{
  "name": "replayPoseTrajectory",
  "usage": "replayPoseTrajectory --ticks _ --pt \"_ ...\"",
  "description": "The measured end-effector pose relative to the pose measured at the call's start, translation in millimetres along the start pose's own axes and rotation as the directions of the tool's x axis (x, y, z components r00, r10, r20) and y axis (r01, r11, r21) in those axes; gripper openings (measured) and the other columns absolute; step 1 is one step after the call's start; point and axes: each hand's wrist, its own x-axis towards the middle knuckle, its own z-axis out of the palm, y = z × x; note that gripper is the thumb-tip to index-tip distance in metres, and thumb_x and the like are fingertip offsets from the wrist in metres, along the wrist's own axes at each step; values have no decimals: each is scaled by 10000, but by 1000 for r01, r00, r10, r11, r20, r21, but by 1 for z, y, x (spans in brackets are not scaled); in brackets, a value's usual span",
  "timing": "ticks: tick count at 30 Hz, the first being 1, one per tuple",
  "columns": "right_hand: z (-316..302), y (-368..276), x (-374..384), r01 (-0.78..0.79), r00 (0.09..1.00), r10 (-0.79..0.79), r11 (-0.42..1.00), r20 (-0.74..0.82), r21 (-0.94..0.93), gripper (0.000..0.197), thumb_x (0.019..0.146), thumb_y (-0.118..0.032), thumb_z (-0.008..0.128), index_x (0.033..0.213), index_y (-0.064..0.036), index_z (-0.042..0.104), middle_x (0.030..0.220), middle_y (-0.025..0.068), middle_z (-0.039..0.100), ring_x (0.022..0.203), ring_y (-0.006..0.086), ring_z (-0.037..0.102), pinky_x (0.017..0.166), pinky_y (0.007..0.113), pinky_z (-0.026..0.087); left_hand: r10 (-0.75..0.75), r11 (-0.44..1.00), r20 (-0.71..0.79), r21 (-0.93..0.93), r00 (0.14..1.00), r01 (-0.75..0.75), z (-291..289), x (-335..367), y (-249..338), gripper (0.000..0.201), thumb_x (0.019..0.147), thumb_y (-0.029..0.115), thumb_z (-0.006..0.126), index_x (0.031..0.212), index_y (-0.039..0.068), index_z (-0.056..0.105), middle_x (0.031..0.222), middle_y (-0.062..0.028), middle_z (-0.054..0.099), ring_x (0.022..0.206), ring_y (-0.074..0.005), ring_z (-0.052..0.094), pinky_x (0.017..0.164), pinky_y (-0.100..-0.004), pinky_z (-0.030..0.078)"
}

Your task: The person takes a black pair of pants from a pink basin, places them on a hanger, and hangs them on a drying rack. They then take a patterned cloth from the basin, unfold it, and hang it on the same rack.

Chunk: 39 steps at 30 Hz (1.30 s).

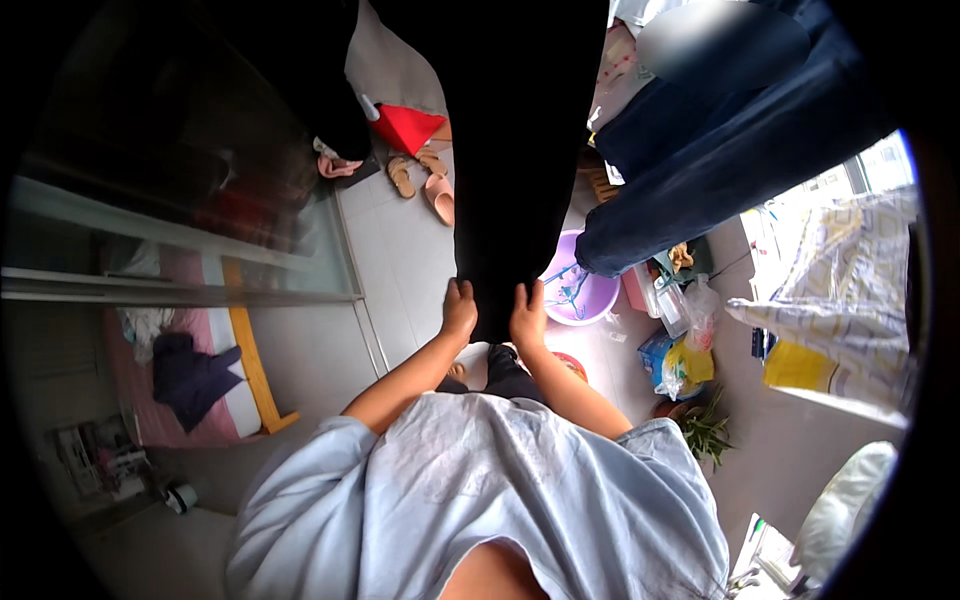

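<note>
A long black garment (515, 180) hangs down from above in the middle of the view, its lower end level with my hands. My left hand (459, 312) is closed on its left edge. On the opposite edge, my right hand (528, 316) grips the cloth the same way, so the end is held between the two. Whether it is a trouser leg cannot be made out. Just right of my right hand, a purple basin (600, 308) stands on the floor with blue hangers (568, 290) in it.
Dark blue jeans (730, 170) hang at the upper right, near a checked cloth (830, 280). Bags (675, 365) and a potted plant (708, 430) stand on the right. Pink slippers (438, 200) lie ahead; a glass sliding door (180, 290) is on the left.
</note>
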Motion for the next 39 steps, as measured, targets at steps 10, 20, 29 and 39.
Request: replayPoseTrajectory --ticks 10,20,29,39 --pt "6 -47 -22 447 878 -443 894 -181 -23 193 889 -128 581 1047 -23 546 826 241 625 772 402 618 677 402 462 381 924 202 -64 902 -376 -64 31 39 227 937 204 516 929 -23 502 882 -202 626 808 -392 594 747 -417 476" --pt "0 18 -46 217 972 -208 973 -113 82 566 835 -198 663 1300 -22 392 1110 185 560 827 276 609 765 367 494 -10 965 643 -195 766 176 -102 7 11 225 933 269 553 1016 65 506 907 -44 594 651 -91 540 566 -217 448" --pt "-33 220 -206 -119 940 248 883 236 -454 251 844 -240 607 954 -15 629 850 181 667 806 341 648 727 416 503 -431 896 642 217 635 389 -116 -40 -128 195 937 250 535 1004 67 520 886 -50 610 635 -102 556 532 -231 467" --pt "-68 299 -316 -430 874 472 864 121 -263 238 849 -230 611 975 -33 650 938 208 659 926 363 622 837 432 485 -513 849 683 495 521 187 -71 -115 -181 190 932 245 532 989 64 536 855 -47 609 610 -111 567 504 -243 473"
